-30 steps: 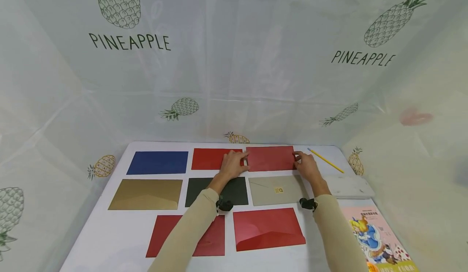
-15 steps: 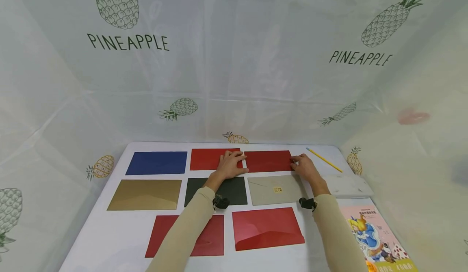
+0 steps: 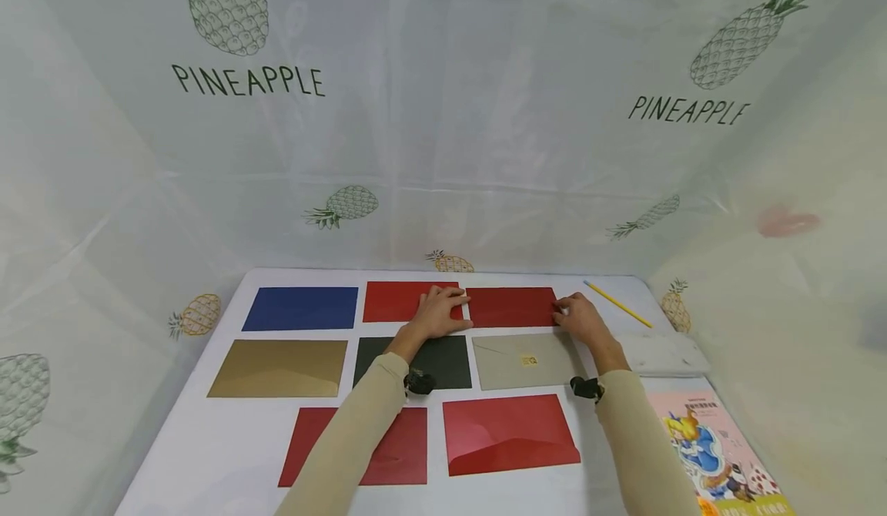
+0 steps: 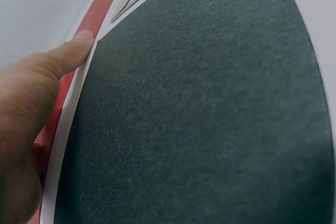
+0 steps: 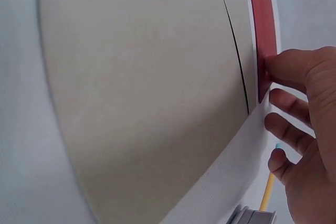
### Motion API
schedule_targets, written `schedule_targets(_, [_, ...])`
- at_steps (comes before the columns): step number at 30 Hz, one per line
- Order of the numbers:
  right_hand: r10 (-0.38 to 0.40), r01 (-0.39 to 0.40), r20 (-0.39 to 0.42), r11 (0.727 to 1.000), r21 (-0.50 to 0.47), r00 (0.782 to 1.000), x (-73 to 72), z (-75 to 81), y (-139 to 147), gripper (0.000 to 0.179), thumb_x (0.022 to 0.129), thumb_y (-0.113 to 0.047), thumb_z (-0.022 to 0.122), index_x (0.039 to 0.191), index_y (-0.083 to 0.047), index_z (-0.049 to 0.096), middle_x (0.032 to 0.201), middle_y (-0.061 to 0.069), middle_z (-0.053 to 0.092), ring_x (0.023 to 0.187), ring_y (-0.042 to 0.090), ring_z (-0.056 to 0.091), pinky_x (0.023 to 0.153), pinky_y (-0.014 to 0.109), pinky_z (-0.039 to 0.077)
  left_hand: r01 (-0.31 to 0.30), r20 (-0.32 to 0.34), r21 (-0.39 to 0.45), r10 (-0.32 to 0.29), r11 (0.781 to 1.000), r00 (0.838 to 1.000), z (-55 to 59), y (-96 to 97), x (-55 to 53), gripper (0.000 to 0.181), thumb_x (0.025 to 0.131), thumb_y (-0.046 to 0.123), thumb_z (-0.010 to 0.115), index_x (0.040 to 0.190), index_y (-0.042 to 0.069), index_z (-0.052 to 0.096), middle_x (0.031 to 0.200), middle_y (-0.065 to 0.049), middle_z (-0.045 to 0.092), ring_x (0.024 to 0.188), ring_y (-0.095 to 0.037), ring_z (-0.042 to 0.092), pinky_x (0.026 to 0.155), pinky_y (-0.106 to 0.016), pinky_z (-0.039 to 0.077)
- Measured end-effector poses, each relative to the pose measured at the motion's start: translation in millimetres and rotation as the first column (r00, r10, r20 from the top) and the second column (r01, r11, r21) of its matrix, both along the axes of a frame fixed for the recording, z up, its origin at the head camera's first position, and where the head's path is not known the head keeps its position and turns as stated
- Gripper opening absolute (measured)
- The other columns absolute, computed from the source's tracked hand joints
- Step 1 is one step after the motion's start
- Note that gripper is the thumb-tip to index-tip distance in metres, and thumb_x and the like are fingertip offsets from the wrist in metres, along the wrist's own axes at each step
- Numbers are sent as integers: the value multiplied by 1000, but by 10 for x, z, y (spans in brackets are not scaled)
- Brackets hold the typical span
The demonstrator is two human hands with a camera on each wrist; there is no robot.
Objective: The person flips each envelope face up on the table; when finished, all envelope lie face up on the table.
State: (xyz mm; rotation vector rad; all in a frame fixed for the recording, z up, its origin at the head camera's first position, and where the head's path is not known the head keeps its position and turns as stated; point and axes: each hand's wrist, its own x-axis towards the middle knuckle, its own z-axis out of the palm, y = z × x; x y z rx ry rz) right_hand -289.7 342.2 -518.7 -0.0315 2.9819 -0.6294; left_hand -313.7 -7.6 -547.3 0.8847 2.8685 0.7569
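Note:
At the back of the white table, a dark red envelope (image 3: 511, 306) lies flat between my two hands. My left hand (image 3: 435, 313) spreads its fingers over the right part of a brighter red envelope (image 3: 390, 301), its thumb reaching the dark red one's left edge. My right hand (image 3: 584, 320) pinches the dark red envelope's right end; in the right wrist view the thumb (image 5: 294, 66) lies on its red corner, other fingers loosely bent. Nearer me are a dark green envelope (image 4: 199, 98), partly under my left wrist in the head view, and a beige envelope (image 5: 142, 72) with a flap line.
A blue envelope (image 3: 300, 308) and a gold one (image 3: 280, 368) lie at left, two red envelopes (image 3: 511, 435) in front. To the right are a yellow pencil (image 3: 619, 304), a white flat object (image 3: 658, 354) and a picture book (image 3: 721, 454). A pineapple-print sheet (image 3: 443, 139) hangs behind.
The dark red envelope's far edge has come down, from tilted up a second ago to flat on the table. Both hands have lowered slightly with it and stay at its ends.

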Motion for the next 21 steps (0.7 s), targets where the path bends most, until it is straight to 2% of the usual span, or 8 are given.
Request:
schedule_targets(8, [-4,4,38,1000,0,999,25,46,-12,42,98,-17,61,132,8,60,126,26,52,110,37,53,97,52,47,28,-12,-2,-28,1000,1000,-5,1,-7,64,93,46,68,147,16,53,154,-6,43,131,-30,37,96,-51,32])
schedule_targets(12, [6,-6,28,1000,4,1000,26,46,-11,41,98,-17,62,131,8,61,125,26,53,108,36,53,96,52,47,57,-22,5,-57,998,998,-21,-8,-30,61,94,44,67,146,14,54,152,-9,45,131,-31,38,98,-51,34])
schedule_targets(16, [22,-23,8,1000,21,1000,27,60,-14,40,98,-18,62,128,8,62,124,25,55,107,36,54,96,52,47,81,45,66,-84,995,995,2,-34,-88,55,97,39,65,145,14,56,152,-10,45,137,-32,36,108,-56,30])
schedule_targets(18, [33,-33,-4,999,37,999,30,78,-11,40,98,-19,62,128,8,63,124,26,56,108,36,54,96,53,47,77,46,100,-82,992,996,21,-60,-124,52,98,37,65,143,14,57,151,-9,48,138,-31,37,111,-59,28])
schedule_targets(21, [36,-32,-53,997,71,998,37,125,-4,41,98,-21,60,127,6,63,123,27,56,110,39,53,96,56,46,38,20,148,-42,988,999,105,-134,-158,49,98,36,64,141,14,59,147,-7,53,137,-28,42,113,-59,28])
